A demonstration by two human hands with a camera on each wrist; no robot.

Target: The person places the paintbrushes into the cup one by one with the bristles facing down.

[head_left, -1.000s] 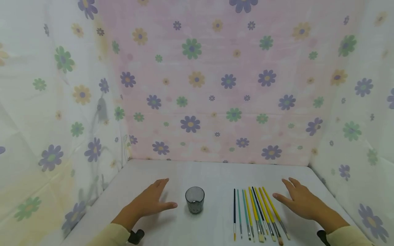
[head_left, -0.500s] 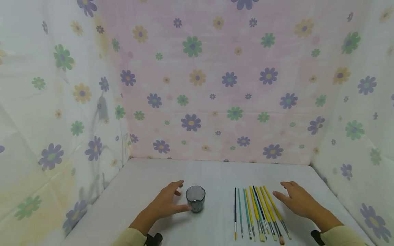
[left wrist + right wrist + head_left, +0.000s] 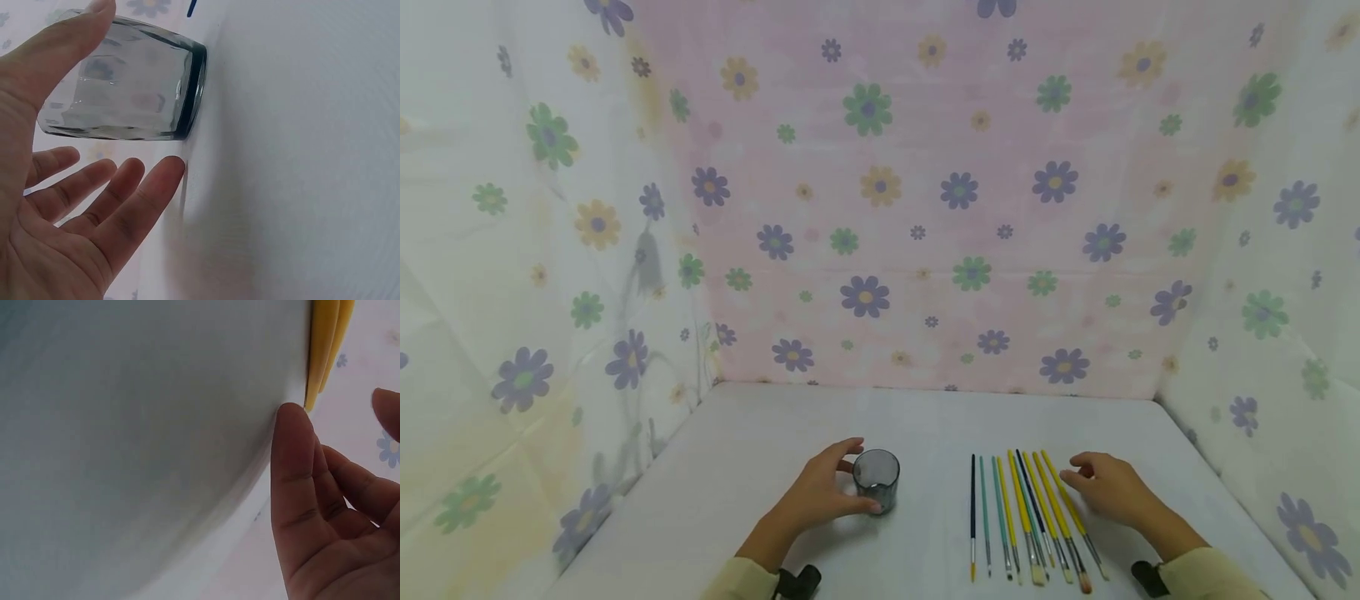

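Note:
A smoky, see-through glass tumbler [image 3: 877,482] stands upright on the white table. My left hand [image 3: 822,492] is around its left side, thumb across the front and fingers behind and to the left. In the left wrist view, the thumb overlaps the tumbler [image 3: 134,94], while the extended fingers are spread apart from the glass. Several paintbrushes [image 3: 1023,508] with yellow, teal and dark handles lie side by side, bristles toward me. My right hand [image 3: 1112,492] is beside the rightmost yellow handle, fingers slightly bent, thumb apart. In the right wrist view, its index fingertip is right by yellow handles [image 3: 324,350].
The white tabletop [image 3: 760,417] reaches back to a pink flowered cloth backdrop [image 3: 917,167]. Pale flowered cloth [image 3: 467,250] also hangs on the left and right sides. Between the tumbler and the brushes lies a stretch of tabletop.
My left hand has moved right, from apart on the left to around the tumbler. My right hand has shifted slightly left and down toward the brushes, its fingers bending more.

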